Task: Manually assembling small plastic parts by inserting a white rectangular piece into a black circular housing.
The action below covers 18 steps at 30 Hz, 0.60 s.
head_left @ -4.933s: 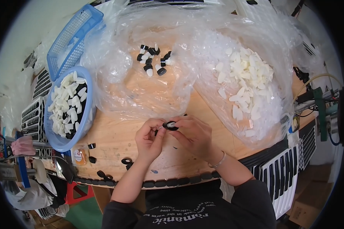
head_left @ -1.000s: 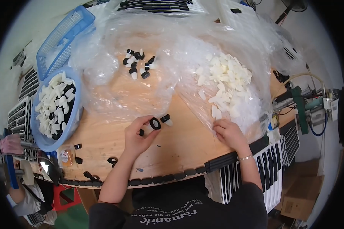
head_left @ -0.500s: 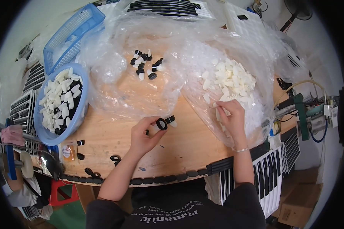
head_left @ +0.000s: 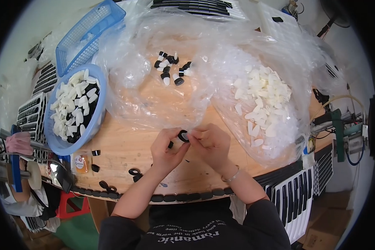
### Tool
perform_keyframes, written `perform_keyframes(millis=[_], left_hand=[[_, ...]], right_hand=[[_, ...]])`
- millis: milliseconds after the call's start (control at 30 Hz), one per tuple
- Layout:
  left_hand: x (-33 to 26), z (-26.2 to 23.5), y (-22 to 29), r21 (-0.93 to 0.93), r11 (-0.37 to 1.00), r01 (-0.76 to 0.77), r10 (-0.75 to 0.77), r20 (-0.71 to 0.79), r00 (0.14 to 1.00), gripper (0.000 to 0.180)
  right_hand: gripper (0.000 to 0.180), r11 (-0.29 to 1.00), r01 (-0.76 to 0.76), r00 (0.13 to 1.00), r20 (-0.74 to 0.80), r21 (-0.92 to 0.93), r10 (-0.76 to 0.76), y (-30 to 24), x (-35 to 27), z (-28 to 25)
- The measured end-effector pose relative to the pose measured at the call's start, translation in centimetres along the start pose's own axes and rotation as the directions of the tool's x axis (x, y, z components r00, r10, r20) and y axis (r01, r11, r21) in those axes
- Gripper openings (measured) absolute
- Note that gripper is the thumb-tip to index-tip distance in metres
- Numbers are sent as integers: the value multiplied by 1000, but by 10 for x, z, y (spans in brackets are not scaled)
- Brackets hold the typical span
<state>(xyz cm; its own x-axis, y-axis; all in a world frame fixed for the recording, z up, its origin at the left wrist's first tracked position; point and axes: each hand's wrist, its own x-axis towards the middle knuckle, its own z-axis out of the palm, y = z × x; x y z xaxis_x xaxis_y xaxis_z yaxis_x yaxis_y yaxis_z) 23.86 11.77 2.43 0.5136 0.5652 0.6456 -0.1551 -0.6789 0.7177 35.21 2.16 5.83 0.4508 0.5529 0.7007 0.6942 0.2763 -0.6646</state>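
Observation:
My left hand (head_left: 166, 151) pinches a black ring-shaped cap (head_left: 182, 135) between thumb and fingers above the middle of the table. From the right, my right hand (head_left: 212, 146) meets it, its fingers closed at the cap's opening on a small white piece, mostly hidden by the fingertips. Beyond my hands lies a loose group of black caps with white oval tips (head_left: 171, 68). To the right, a heap of white oval pieces (head_left: 271, 89) is spread on clear plastic.
A blue round basket (head_left: 51, 133) of white and black pieces stands at left, with a blue rectangular basket (head_left: 64, 56) behind. Clear plastic sheeting (head_left: 133, 96) covers much of the table (head_left: 129, 143). Black pieces line the front edge; a white rack of black strips (head_left: 293, 200) stands right.
My right hand has come left from the white heap to the black cap in my left hand. My left hand stays closed on the cap. The whole view has shifted slightly.

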Motion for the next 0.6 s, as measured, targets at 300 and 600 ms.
perform_keyframes(millis=[300,600], left_hand=[[6,-6,-1,46,986,-158,160,-46,986,45],[15,-9,4,193,927,-322,322,36,946,45]], right_hand=[[18,995,81,992,98,-66,-74,-4,-2,2],[19,468,-778,628,525,419,575,2,-2,-9]])
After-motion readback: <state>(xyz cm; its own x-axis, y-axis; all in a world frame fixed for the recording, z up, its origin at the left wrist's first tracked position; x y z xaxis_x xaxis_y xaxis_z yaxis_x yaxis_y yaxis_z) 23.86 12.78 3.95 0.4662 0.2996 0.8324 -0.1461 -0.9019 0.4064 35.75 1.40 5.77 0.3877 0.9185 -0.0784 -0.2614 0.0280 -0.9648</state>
